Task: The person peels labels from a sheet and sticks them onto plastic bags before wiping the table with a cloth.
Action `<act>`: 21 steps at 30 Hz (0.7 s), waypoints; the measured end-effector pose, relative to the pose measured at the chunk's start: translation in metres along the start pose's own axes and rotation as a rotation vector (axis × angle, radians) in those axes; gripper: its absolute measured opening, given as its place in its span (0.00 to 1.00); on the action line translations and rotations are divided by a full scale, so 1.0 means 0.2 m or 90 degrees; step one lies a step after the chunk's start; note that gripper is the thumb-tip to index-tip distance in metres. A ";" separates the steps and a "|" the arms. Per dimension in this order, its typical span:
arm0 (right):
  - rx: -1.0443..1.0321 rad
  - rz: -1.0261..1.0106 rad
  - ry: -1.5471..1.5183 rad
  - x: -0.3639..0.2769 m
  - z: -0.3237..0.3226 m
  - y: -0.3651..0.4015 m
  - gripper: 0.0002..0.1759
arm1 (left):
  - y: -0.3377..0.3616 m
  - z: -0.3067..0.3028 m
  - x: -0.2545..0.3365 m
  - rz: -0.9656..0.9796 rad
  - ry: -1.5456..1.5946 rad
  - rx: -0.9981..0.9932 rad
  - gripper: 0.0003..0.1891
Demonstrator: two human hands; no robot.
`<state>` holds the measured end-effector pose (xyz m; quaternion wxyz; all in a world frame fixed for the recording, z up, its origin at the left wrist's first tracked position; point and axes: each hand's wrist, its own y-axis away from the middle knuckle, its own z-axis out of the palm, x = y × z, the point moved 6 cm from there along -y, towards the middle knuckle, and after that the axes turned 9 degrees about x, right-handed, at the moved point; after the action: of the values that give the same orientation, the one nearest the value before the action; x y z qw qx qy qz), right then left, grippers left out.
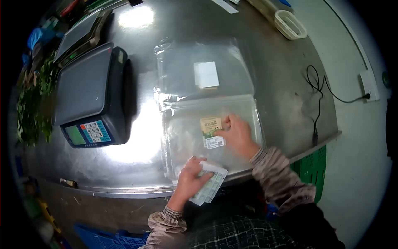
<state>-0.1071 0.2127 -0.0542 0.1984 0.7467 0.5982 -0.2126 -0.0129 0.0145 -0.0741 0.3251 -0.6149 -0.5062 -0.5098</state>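
My left hand is closed on a small stack of printed label sheets, white with green print, at the table's front edge. My right hand is curled at the right side of a brown, green and white label, its thumb on the label and its fingertips slightly blurred. That label, with a QR code on its lower white part, lies over a clear plastic bag. Farther back, a second clear bag has a white card on it.
A scale with a keypad stands left, and another scale behind it. Leafy greens lie at the far left. A white basket sits back right, above a black cable. A green crate is below the right edge.
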 end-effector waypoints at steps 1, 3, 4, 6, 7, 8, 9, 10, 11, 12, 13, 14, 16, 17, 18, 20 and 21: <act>0.030 -0.116 0.044 0.00 -0.04 0.02 0.28 | -0.01 0.00 0.01 0.002 -0.007 -0.001 0.14; 0.024 -0.291 0.103 -0.02 -0.05 0.08 0.27 | -0.02 0.00 0.02 -0.001 0.010 0.007 0.13; -0.009 -0.343 0.112 -0.05 -0.05 0.12 0.26 | -0.02 -0.01 0.03 -0.006 0.032 0.010 0.13; -0.178 -0.282 0.057 -0.10 0.05 0.35 0.23 | 0.00 -0.01 0.08 -0.027 0.088 -0.045 0.13; -0.153 -0.271 0.003 -0.08 0.06 0.32 0.20 | 0.03 -0.01 0.14 -0.043 0.124 -0.093 0.12; -0.137 -0.258 -0.053 -0.04 0.08 0.29 0.17 | 0.08 0.00 0.20 -0.066 0.162 -0.140 0.12; -0.120 -0.242 -0.109 -0.03 0.07 0.28 0.14 | 0.10 0.03 0.30 0.024 0.179 -0.246 0.12; -0.154 -0.211 -0.119 -0.03 0.07 0.27 0.09 | 0.10 0.03 0.29 0.000 0.143 -0.240 0.12; -0.192 -0.222 -0.084 -0.06 0.04 0.24 0.07 | 0.09 0.02 0.28 -0.019 0.106 -0.234 0.12; -0.231 -0.231 -0.046 -0.09 0.02 0.20 0.06 | 0.04 0.01 0.24 -0.010 0.050 -0.201 0.13; -0.272 -0.238 -0.007 -0.09 0.01 0.14 0.05 | -0.03 0.00 0.17 -0.003 -0.005 -0.168 0.13; -0.094 -0.259 -0.050 -0.17 -0.19 -0.13 0.05 | -0.06 0.00 0.11 -0.002 -0.058 -0.137 0.13; 0.288 -0.289 -0.115 -0.31 -0.60 -0.61 0.06 | -0.03 0.04 0.03 -0.037 -0.016 -0.105 0.12; 0.275 -0.261 -0.180 -0.39 -0.66 -0.59 0.06 | -0.02 0.04 0.02 -0.049 0.004 -0.085 0.12; 0.257 -0.236 -0.247 -0.47 -0.68 -0.55 0.06 | -0.04 0.03 0.05 -0.057 0.009 -0.123 0.12; 0.226 -0.202 -0.367 -0.57 -0.71 -0.43 0.09 | -0.03 0.02 0.04 -0.081 0.023 -0.087 0.12; 0.031 -0.172 -0.341 -0.44 -0.44 -0.31 0.07 | -0.03 0.02 0.03 -0.093 0.036 -0.068 0.12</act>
<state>-0.1777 0.2024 0.0644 0.3012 0.5822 0.6131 -0.4409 -0.0179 0.0219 -0.0704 0.2679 -0.5781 -0.5127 -0.5755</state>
